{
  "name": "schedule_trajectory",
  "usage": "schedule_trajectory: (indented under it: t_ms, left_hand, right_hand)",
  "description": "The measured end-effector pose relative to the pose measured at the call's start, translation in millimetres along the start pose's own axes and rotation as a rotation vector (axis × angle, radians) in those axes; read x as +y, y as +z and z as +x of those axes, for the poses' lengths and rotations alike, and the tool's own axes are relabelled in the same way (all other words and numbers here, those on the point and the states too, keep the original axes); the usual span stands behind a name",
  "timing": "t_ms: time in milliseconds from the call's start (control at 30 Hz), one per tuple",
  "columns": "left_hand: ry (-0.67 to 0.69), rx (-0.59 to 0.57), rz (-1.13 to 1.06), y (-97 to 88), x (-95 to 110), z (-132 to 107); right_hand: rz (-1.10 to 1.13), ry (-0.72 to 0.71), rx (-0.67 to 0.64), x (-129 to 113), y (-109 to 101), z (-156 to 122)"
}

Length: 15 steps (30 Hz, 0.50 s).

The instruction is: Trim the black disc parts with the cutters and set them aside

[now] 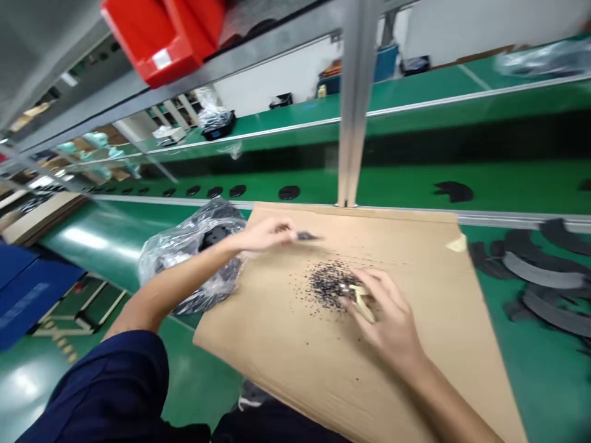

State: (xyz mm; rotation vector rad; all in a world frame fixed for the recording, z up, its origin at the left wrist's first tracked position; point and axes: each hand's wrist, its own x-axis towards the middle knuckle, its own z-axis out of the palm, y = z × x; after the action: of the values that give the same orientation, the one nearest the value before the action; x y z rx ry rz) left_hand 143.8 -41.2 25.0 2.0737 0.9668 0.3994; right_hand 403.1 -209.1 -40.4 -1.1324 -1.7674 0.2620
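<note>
Red bins (189, 40) overhead, green counter (415, 93) beyond

Up to my left, the red bins sit on a shelf, one with a white label (161, 59). Ahead of me stands a grey metal post (354, 92), with something blue (386, 63) partly behind it. Across the counter I see a black tray (220, 131) of clear plastic (212, 111); far right lies more plastic wrap (545, 58). Low on my left is a blue box (32, 298).

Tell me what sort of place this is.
Probably a factory production line: dark parts sit spaced along a green belt, red bins sit overhead, and black scraps litter the cardboard.
</note>
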Motion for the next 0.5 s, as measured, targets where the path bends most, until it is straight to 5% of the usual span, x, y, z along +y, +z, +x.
schedule_trajectory:
  t_ms: [133, 233, 333, 400, 500]
  left_hand:
    - [0.242, -0.169, -0.196, 69.1, 14.4, -51.1]
    - [0.24, -0.169, -0.202, 79.9, 15.9, -64.7]
    - [0.106, -0.039, 0.011, 39.6, 5.3, -72.4]
    - [-0.246, 0.081, 0.512, -0.9, -10.0, -78.0]
    - [-0.505, 0.128, 0.703, -50.3, -42.2, -87.2]
  right_hand:
    - [0.146, -0.031, -0.114, -5.3, 5.9, 8.0]
    - [0.217, -0.026, -0.182, -8.3, 8.2, 9.1]
    - [0.189, 0.06, -0.151, -8.2, 7.6, 7.4]
    - [0.155, 0.132, -0.107, -6.7, 6.2, 6.3]
    - [0.134, 0.259, -0.081, -4.4, 4.3, 5.6]
